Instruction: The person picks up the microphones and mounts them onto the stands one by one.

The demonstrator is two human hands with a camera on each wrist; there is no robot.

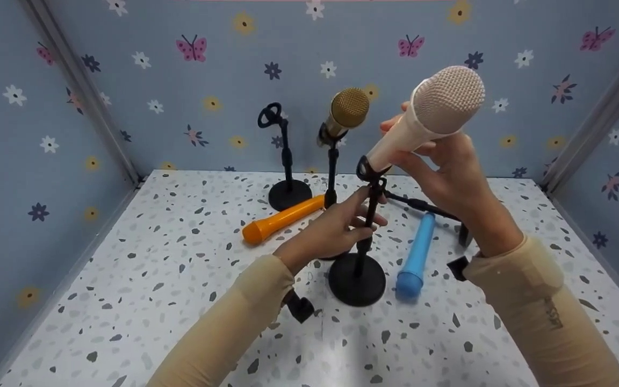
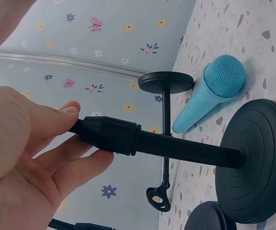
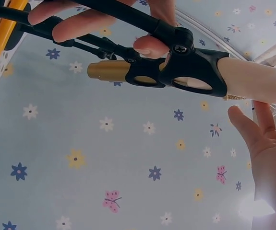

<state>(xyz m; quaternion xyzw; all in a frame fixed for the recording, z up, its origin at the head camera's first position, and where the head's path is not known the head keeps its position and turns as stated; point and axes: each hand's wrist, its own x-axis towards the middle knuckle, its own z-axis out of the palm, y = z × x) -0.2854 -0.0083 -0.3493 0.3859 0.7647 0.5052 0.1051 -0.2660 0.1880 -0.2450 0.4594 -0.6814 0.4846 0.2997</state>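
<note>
A pale pink microphone (image 1: 446, 99) leans up to the right, its lower handle seated in the black clip (image 3: 195, 72) of the front stand. My right hand (image 1: 449, 166) holds its handle, thumb on the near side and fingers behind. Below the clip, my left hand (image 1: 328, 228) pinches the stand's upright pole. In the left wrist view the thumb (image 2: 56, 117) and fingers meet at the pole just above its thick black collar (image 2: 111, 135). The stand's round base (image 1: 357, 282) rests on the table.
Behind stands a gold microphone (image 1: 350, 107) in another stand. An unoccupied stand (image 1: 289, 194) is at back left. An orange microphone (image 1: 282, 219) and a blue microphone (image 1: 416, 258) lie on the speckled table (image 1: 170, 279). Another stand (image 1: 422, 205) lies tipped over at right.
</note>
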